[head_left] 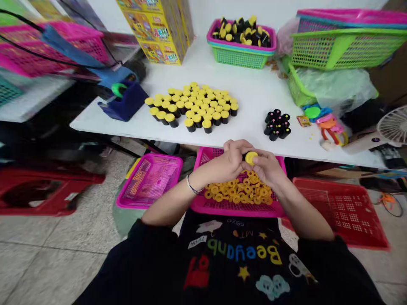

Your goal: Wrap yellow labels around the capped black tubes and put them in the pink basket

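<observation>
Fingers of the left hand (232, 164) and right hand (269, 169) pinch a black tube (244, 156) with round yellow cap (251, 158)

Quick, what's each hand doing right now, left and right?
Left hand: closed on the yellow-capped tube.
Right hand: closed on the same tube, fingers at its cap.

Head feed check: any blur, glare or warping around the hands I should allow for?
Head view: soft, even light, no harsh shadows; white table bright, detail kept. Head view centre: left hand, right hand and the yellow cap between them are sharp. Head view edges: wide-angle bending curves the table edge, and the fan looks soft.
</observation>
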Motion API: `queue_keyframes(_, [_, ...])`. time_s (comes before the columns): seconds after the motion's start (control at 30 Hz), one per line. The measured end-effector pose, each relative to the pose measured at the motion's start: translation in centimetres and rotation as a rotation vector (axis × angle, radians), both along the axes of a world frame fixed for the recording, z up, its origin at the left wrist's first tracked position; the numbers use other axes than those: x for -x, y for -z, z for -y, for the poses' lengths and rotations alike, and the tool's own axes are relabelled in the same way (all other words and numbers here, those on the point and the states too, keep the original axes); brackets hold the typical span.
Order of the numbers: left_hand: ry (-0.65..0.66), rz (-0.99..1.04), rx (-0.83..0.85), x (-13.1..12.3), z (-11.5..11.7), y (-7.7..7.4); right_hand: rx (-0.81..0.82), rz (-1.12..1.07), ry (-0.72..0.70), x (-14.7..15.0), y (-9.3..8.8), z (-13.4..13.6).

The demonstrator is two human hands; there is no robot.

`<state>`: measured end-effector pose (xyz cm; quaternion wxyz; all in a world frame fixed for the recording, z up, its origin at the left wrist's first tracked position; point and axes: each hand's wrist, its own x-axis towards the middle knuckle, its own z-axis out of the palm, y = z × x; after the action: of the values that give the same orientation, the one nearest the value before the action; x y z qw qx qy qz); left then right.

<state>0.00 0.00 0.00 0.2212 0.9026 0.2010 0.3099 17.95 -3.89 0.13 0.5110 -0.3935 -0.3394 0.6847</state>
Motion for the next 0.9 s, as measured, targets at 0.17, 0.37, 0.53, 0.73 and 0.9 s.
queue_keyframes(0.17, [-0.125,-0.101,0.078,-0.4,0.1,-1.5,-0.005,0.051,0.027,-0.2,1.2,-0.8])
queue_keyframes(0.37, [-0.582,-0.053,0.234,3.7,-1.8,-0.9,0.014,0.483,-0.222,-2.7,2.1,0.8])
queue_keyframes(0.53, [-1.058,0.086,0.376,9.6,-4.3,1.0,-0.132,1.113,-0.61,-4.6,3.3,1.8])
queue_keyframes(0.73, [-1.12,0.165,0.425,12.1,-7.6,3.0,-0.18,1.618,-0.829,-4.2,6.6,2.6])
queue_keyframes(0.9, [-1.104,0.181,0.178,11.0,-7.1,2.6,-0.267,1.679,-0.906,-4.1,7.5,3.3])
